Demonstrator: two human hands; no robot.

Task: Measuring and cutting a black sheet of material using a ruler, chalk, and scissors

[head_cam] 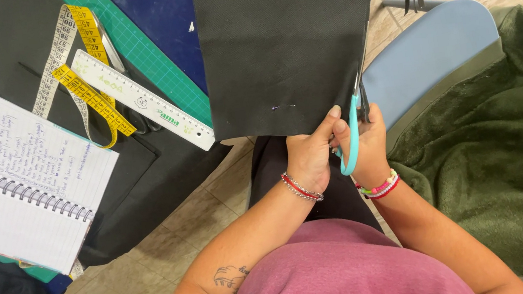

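A folded piece of black fabric (281,42) hangs off the table edge toward me. My left hand (310,154) pinches its lower right corner, thumb on top. My right hand (367,146) grips scissors with turquoise handles (351,144); their dark blades (361,78) run up along the fabric's right edge. Both wrists carry beaded bracelets. A small pin (283,106) sits in the fabric near its lower edge.
A white ruler (142,101), a yellow tape measure (86,90) and an open spiral notebook (21,181) lie on black cloth at left. A green cutting mat (146,54) covers the blue table. A grey-blue chair (433,54) and a green blanket (507,146) are at right.
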